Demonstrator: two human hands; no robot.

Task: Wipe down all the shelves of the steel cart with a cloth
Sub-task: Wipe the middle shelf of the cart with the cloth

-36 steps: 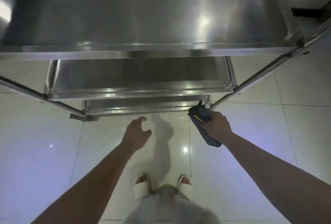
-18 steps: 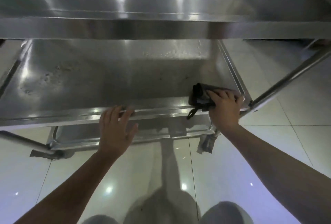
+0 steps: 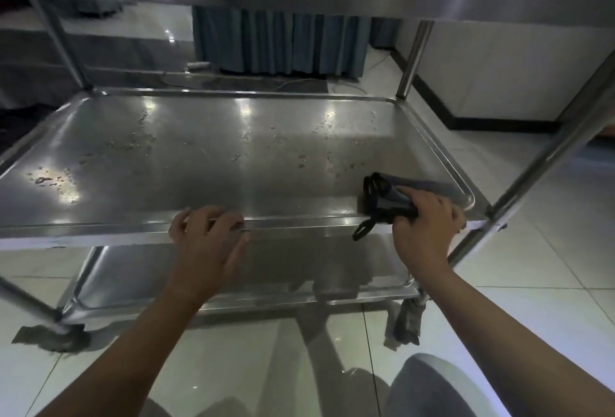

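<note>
**Cloth down at the middle shelf's front right corner**

Here the cart (image 3: 539,163) is all brushed steel: three shallow trays with rolled rims on round posts. The middle shelf (image 3: 206,157) is dull and speckled with dried crumbs and smears, thickest toward its left edge and back half. A folded dark cloth (image 3: 396,198), soft and bunched, with a loop hanging over the front rim, lies at the shelf's front right corner. The right hand (image 3: 429,226) presses down on it, fingers curled over the fabric. The left hand (image 3: 208,240) grips the front rim near its middle, fingers hooked over the edge. Leftward of the cloth the shelf runs open to the far rim. Below, the bottom shelf (image 3: 139,276) sits over glossy floor tiles (image 3: 549,250).
</note>
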